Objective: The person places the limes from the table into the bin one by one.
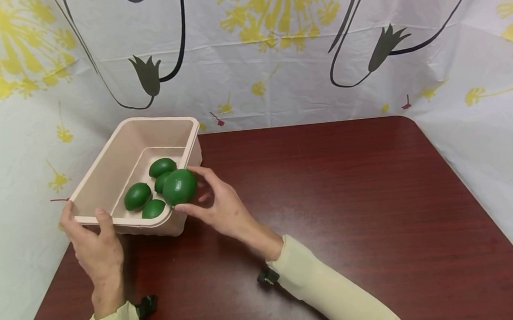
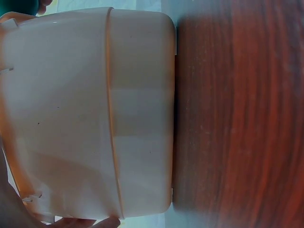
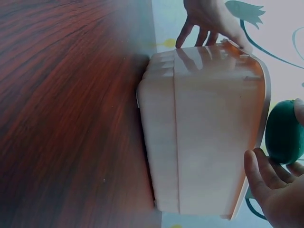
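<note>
A pale beige plastic bin (image 1: pixel 131 219) stands at the left of the table, with several green limes (image 1: pixel 138 196) on its floor. My right hand (image 1: pixel 224 205) pinches another lime (image 1: pixel 180 187) between thumb and fingers, above the bin's near right corner. In the right wrist view that lime (image 3: pixel 284 133) shows beyond the rim, with the fingers below it. At the near left corner, my left hand (image 1: pixel 97 245) grips the bin, thumb over the front rim and fingers along the outer side. The left wrist view is mostly filled by the bin's outer wall (image 2: pixel 61 109).
The dark red-brown wooden table (image 1: pixel 350 198) stretches to the right of the bin. A white sheet (image 1: pixel 270 91) printed with yellow and grey flowers hangs behind the table and along its sides. Small black devices (image 1: pixel 268 276) sit at both sleeve cuffs.
</note>
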`<state>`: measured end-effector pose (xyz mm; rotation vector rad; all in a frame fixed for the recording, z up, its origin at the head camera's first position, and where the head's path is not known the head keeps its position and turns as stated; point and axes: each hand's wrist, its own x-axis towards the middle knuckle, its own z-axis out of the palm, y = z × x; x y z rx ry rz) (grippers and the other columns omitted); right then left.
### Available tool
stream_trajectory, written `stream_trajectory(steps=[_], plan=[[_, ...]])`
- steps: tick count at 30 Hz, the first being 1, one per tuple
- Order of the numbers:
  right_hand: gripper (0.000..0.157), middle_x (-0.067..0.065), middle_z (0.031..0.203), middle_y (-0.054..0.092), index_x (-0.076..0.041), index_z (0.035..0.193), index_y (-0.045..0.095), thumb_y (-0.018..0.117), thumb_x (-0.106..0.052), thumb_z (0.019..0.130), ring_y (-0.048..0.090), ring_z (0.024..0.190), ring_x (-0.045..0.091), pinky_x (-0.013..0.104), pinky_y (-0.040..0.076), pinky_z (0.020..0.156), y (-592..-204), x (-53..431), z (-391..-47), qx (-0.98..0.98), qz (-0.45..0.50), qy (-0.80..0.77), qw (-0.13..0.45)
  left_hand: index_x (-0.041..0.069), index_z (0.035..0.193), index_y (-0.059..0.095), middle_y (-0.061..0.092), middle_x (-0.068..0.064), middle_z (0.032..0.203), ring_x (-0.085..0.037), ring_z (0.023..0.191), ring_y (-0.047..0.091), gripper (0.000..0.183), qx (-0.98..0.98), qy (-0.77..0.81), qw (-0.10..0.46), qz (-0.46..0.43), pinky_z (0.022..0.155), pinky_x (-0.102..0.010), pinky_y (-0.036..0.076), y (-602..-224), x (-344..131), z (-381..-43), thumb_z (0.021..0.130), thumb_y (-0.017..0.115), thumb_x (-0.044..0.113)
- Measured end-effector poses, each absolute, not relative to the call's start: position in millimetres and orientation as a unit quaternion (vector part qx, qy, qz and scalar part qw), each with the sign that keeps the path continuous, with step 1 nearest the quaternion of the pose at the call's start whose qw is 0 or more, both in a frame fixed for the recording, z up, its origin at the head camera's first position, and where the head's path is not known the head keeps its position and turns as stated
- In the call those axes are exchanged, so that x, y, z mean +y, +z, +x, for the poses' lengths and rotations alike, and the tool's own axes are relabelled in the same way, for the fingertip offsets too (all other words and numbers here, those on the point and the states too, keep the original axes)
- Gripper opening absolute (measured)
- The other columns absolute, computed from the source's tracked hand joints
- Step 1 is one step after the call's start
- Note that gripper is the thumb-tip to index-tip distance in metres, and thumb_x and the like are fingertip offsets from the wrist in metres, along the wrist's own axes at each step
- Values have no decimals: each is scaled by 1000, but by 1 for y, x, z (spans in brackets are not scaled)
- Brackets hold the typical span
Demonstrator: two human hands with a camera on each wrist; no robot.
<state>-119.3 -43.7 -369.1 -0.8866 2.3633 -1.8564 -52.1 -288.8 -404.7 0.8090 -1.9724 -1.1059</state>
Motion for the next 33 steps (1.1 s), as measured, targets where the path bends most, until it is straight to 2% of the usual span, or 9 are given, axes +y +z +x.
stream_trajectory(steps=[6,13,16,23,26,33], plan=[[74,1,124,69,-23,148,50,87,-28,85,67,88,7,21,56,85,-367,-47,-119,756,-282,-590,7,45,155,36,42,6,164,-35,145,47,63,-767,-427,361,315,115,-64,32,-405,-289,-52,95,54,49],[73,1,122,69,-23,148,50,87,-27,85,68,87,10,22,57,84,-368,-51,-119,751,-289,-594,0,45,155,35,42,6,164,-33,146,47,63,-768,-425,360,315,116,-62,32,-406,-290,-52,95,53,49],[74,2,126,69,-21,149,48,86,-28,86,68,89,13,21,56,84,-368,-54,-119,748,-287,-598,5,44,155,35,41,6,164,-34,145,47,63,-769,-424,360,314,115,-63,31,-406,-289,-53,95,53,49],[72,4,129,71,-18,146,46,85,-25,86,65,106,14,22,57,85,-368,-57,-120,739,-292,-607,-4,43,156,35,41,6,164,-33,146,47,63,-771,-422,362,311,115,-63,32,-406,-289,-54,95,54,48],[70,4,129,72,-18,144,46,86,-25,86,66,106,16,22,57,84,-368,-57,-120,739,-292,-608,-6,44,156,35,41,6,164,-32,146,47,63,-771,-423,361,311,116,-62,32,-406,-289,-54,96,53,48],[68,3,123,66,-19,147,51,84,-29,88,65,101,9,19,56,82,-368,-61,-122,752,-288,-593,-4,44,155,35,40,8,165,-34,145,47,62,-771,-423,357,315,115,-62,32,-408,-290,-53,96,52,49]])
